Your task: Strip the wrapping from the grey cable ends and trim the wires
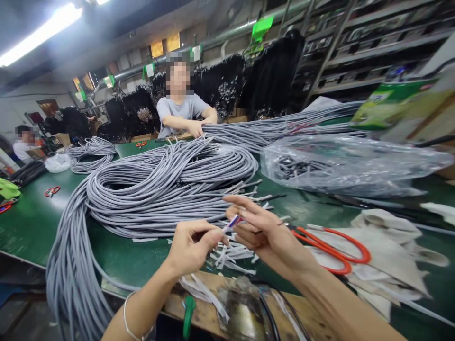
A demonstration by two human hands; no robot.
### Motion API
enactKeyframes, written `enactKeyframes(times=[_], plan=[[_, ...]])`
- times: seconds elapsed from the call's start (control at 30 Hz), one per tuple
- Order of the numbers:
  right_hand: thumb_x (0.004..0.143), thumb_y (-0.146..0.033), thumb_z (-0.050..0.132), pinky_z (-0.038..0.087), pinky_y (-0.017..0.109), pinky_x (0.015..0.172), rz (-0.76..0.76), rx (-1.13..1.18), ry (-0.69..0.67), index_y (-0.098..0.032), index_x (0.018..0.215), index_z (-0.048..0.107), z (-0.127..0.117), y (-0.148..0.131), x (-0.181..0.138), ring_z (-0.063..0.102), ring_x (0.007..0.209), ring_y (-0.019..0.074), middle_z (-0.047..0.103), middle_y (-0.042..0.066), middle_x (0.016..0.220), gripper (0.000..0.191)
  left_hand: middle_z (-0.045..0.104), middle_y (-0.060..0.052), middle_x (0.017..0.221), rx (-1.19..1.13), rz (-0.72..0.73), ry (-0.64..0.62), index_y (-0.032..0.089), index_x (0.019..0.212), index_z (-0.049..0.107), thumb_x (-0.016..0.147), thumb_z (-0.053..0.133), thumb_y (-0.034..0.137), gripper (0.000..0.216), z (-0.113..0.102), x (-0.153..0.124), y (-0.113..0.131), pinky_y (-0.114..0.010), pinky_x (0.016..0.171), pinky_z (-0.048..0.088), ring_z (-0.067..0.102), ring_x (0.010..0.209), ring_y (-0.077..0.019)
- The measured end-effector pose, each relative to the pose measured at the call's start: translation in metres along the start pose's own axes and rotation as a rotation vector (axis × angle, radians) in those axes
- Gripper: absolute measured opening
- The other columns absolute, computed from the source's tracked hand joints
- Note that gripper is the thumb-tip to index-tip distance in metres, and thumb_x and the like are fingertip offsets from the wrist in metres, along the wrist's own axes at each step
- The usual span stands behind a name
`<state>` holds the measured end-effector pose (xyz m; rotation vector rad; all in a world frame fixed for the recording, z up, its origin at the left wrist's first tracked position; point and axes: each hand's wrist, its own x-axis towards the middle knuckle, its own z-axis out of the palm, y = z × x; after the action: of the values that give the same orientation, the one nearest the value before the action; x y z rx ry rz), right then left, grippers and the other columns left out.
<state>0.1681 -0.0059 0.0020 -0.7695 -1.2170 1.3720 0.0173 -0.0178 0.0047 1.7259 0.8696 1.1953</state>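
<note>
1. A workshop with strip lights overhead, metal shelves on the right and dark bundles hanging along the back; a long green surface (31, 222) fills the middle.
2. The left hand (192, 246) pinches the end of a thin grey cable (232, 221), whose tip shows red, white and blue strands, just above the near edge of the surface.
3. The right hand (263, 232) has its fingers spread loosely; its thumb and forefinger meet at the same cable tip.
4. One big heap of grey cables (159, 189) lies coiled behind the hands and spills over the near edge.
5. White paper strips (231, 255) lie scattered under the hands; too many to count.
6. One pair of red-handled scissors (334, 246) lies just right of the right hand, on pale cloth (387, 255).
7. A clear plastic bag (348, 163) holds dark small parts, too blurred to name.
8. Two other people are seen: one seated across the surface (181, 111), touching cables, another at far left (23, 142).
</note>
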Motion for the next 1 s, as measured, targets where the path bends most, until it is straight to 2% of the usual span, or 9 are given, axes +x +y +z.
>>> enactKeyframes(times=[0.1,0.2,0.3,0.43,0.53,0.63,0.8,0.9,1.0], plan=[[0.069,-0.042,0.066,0.031,0.023,0.039,-0.183,-0.251,-0.108,-0.019,0.072,0.063,0.0,-0.005,-0.004,0.04,0.042,0.0072,0.057,-0.001,0.063,0.024,0.04,0.003,0.042,-0.129,-0.147,-0.027,0.012,0.053,0.06,0.067,0.055,0.072,0.062,0.001,0.0,-0.002,-0.02,0.037,0.024,0.027,0.038,-0.0046],[0.081,-0.033,0.058,0.039,0.023,0.046,-0.424,-0.611,-0.052,-0.018,0.055,0.058,0.0,-0.002,-0.005,0.051,0.048,0.0117,0.056,0.0,0.051,0.03,0.045,0.002,0.043,-0.086,-0.156,0.002,0.011,0.061,0.065,0.072,0.056,0.064,0.055,0.001,-0.001,-0.005,-0.02,0.038,0.027,0.032,0.038,-0.0058],[0.086,-0.019,0.049,0.04,0.022,0.048,-0.761,-0.935,0.083,-0.017,0.065,0.061,0.002,0.008,-0.007,0.055,0.049,0.0109,0.062,0.002,0.057,0.025,0.063,-0.005,0.058,0.191,-0.016,0.173,0.012,0.073,0.071,0.079,0.058,0.038,0.03,0.001,-0.002,-0.009,-0.023,0.047,0.039,0.05,0.049,-0.0112],[0.088,-0.013,0.043,0.033,0.024,0.046,-1.014,-1.357,0.14,-0.017,0.061,0.059,0.005,0.017,-0.012,0.05,0.043,0.0101,0.056,0.001,0.052,0.032,0.065,-0.005,0.064,0.657,0.219,0.276,0.015,0.076,0.071,0.08,0.052,0.014,0.019,0.002,-0.002,-0.019,-0.024,0.055,0.045,0.055,0.055,-0.0128],[0.087,-0.017,0.043,0.027,0.026,0.044,-0.912,-1.402,0.158,-0.019,0.054,0.054,0.001,0.013,-0.013,0.045,0.041,0.0099,0.052,0.0,0.05,0.036,0.06,-0.004,0.062,0.889,0.414,0.067,0.015,0.073,0.068,0.079,0.044,0.006,0.027,0.001,-0.002,-0.025,-0.022,0.048,0.042,0.054,0.053,-0.0129],[0.086,-0.031,0.045,0.03,0.024,0.044,-0.579,-1.066,0.034,-0.02,0.049,0.049,-0.009,0.004,-0.007,0.046,0.044,0.0107,0.049,-0.001,0.049,0.039,0.058,-0.004,0.057,0.808,0.562,-0.113,0.013,0.071,0.068,0.081,0.045,0.009,0.025,-0.001,-0.003,-0.023,-0.021,0.045,0.038,0.051,0.049,-0.0118],[0.075,-0.053,0.052,0.028,0.025,0.04,-0.161,-0.498,-0.049,-0.02,0.052,0.053,-0.018,-0.002,0.007,0.035,0.04,0.01,0.046,-0.002,0.046,0.041,0.067,-0.006,0.067,0.336,0.169,0.016,0.009,0.08,0.07,0.079,0.057,0.021,0.017,-0.006,0.001,-0.013,-0.021,0.054,0.045,0.058,0.058,-0.0124],[0.078,-0.043,0.052,0.034,0.025,0.045,-0.242,-0.592,0.025,-0.019,0.056,0.058,-0.017,0.002,0.009,0.045,0.047,0.0122,0.053,0.0,0.051,0.033,0.071,-0.007,0.075,0.248,-0.062,0.031,0.009,0.084,0.071,0.077,0.059,0.019,0.017,-0.011,0.004,-0.013,-0.022,0.058,0.049,0.063,0.064,-0.0147],[0.082,-0.028,0.049,0.037,0.023,0.05,-0.514,-0.894,0.046,-0.019,0.056,0.059,-0.012,0.008,0.003,0.05,0.051,0.0117,0.056,0.001,0.053,0.03,0.071,-0.007,0.07,0.336,-0.099,0.146,0.009,0.084,0.072,0.08,0.057,0.023,0.021,-0.014,0.007,-0.018,-0.024,0.056,0.049,0.063,0.061,-0.0154]])
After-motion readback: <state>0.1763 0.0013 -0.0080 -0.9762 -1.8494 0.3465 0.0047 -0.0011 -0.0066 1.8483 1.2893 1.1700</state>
